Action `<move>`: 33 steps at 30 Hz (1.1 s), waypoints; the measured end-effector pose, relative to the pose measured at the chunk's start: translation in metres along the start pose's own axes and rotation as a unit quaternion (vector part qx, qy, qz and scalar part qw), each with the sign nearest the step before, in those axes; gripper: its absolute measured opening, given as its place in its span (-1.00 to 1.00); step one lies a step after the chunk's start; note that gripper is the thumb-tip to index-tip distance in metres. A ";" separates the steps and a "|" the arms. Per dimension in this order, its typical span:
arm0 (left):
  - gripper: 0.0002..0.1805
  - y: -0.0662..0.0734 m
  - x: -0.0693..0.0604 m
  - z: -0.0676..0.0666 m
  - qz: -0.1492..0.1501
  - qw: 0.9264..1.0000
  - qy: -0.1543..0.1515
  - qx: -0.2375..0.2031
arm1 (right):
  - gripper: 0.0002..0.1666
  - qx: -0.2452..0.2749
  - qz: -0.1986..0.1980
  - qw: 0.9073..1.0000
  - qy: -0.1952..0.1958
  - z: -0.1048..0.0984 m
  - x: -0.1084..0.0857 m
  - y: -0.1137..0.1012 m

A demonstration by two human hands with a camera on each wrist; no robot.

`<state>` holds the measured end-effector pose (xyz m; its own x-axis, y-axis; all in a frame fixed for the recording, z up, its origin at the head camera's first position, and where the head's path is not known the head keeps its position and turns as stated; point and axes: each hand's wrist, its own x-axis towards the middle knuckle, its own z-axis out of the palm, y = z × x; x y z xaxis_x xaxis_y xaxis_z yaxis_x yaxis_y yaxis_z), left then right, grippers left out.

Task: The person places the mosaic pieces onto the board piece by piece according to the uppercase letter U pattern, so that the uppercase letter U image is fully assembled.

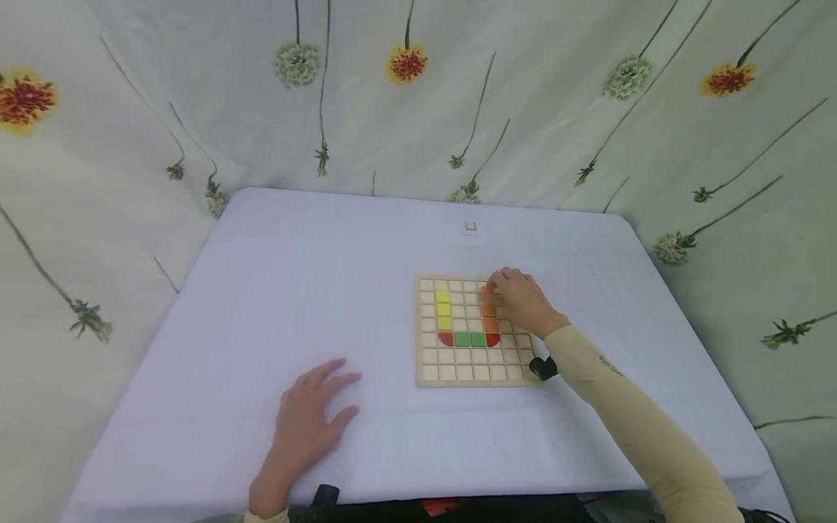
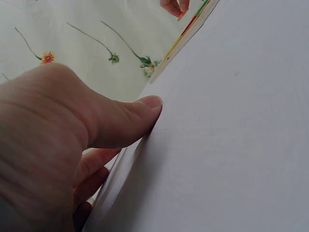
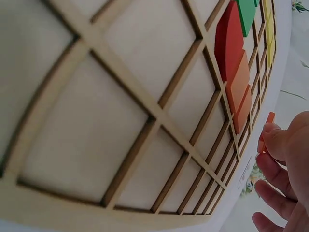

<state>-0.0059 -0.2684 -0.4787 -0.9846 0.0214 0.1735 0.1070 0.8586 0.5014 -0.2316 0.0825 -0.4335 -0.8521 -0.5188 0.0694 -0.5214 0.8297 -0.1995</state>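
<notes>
A wooden grid board [image 1: 419,363] lies on the white-covered table. Yellow square tiles [image 1: 444,309] form a column on its left side, with green squares [image 1: 469,339] in a row below, between two rounded red tiles [image 1: 492,340]. Orange squares [image 1: 490,325] rise above the right red one. Over the top of that orange column, my right hand [image 1: 519,298] pinches another orange tile [image 3: 271,118] between thumb and fingers; in the right wrist view it is apart from the board. My left hand [image 1: 310,421] is at the table, left of the board, fingers spread and holding nothing.
A small white card [image 1: 470,228] with a coloured U-shaped figure lies behind the board, toward the table's far edge. White tablecloth [image 1: 294,276] covers the table. A flower-printed curtain [image 1: 549,94] hangs behind and at the sides.
</notes>
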 end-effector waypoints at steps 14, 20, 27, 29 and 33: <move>-0.51 0.006 0.003 0.003 0.011 1.000 -0.001 -0.004 | -0.79 -0.026 0.016 0.999 -0.030 0.003 -0.007 0.003; -0.51 0.008 0.003 0.003 0.008 1.000 -0.005 -0.007 | -0.76 -0.023 0.011 0.999 -0.027 0.000 -0.011 0.007; -0.51 0.011 0.008 0.006 0.018 1.000 -0.023 -0.010 | -0.67 0.008 0.031 0.999 0.014 -0.013 -0.041 0.008; -0.51 0.011 0.009 0.006 0.023 0.999 -0.025 -0.012 | -0.64 0.016 0.044 0.999 0.026 -0.018 -0.055 0.006; -0.51 0.007 0.005 0.008 0.022 0.999 -0.023 -0.018 | -0.57 0.029 0.063 0.997 0.041 -0.022 -0.083 -0.001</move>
<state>-0.0112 -0.2585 -0.4810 -0.9840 0.0825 0.1579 0.1543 0.8374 0.5244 -0.1612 0.1290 -0.4175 -0.9130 -0.3899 0.1199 -0.4079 0.8730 -0.2673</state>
